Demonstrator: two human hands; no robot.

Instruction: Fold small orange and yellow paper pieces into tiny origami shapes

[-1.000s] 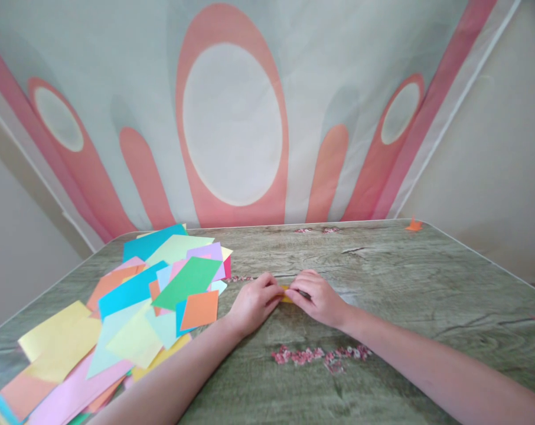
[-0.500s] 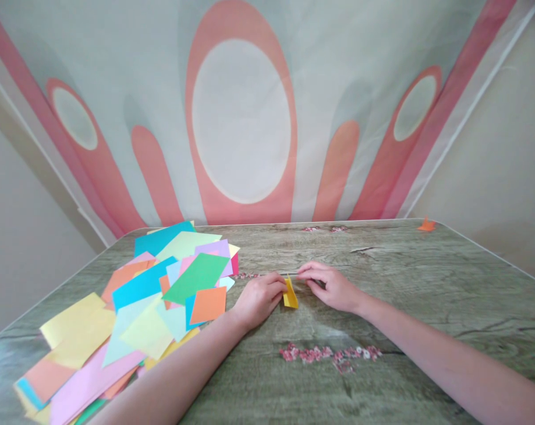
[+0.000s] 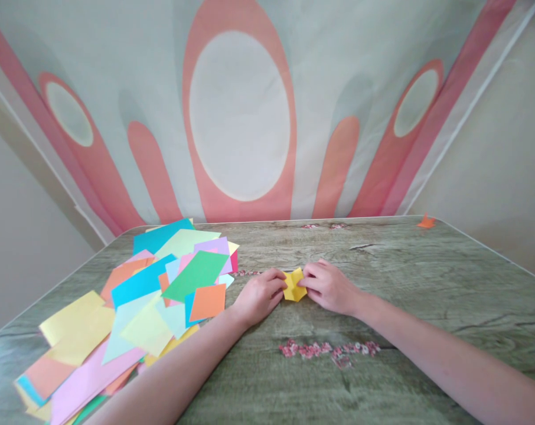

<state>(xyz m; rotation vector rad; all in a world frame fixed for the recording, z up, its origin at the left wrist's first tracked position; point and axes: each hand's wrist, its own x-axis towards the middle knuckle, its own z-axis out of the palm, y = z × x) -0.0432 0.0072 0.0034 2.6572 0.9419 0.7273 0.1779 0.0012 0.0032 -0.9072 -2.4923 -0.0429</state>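
Observation:
A small folded yellow paper (image 3: 294, 285) rests on the wood-patterned table (image 3: 427, 283), near its middle. My left hand (image 3: 259, 294) pinches its left side with closed fingers. On the other side, my right hand (image 3: 328, 286) grips the paper's right edge, fingers curled. Both hands lie low on the tabletop, nearly touching each other across the paper.
A loose heap of coloured paper sheets (image 3: 134, 307) covers the table's left part. A strip of pink-and-white print (image 3: 329, 349) marks the tabletop in front of my hands. A small orange paper piece (image 3: 426, 222) sits at the far right corner. A patterned cloth hangs behind.
The yellow paper was pressed flat under both hands, then held upright by my left hand alone; now both hands pinch it, partly unfolded. My right hand came back to it.

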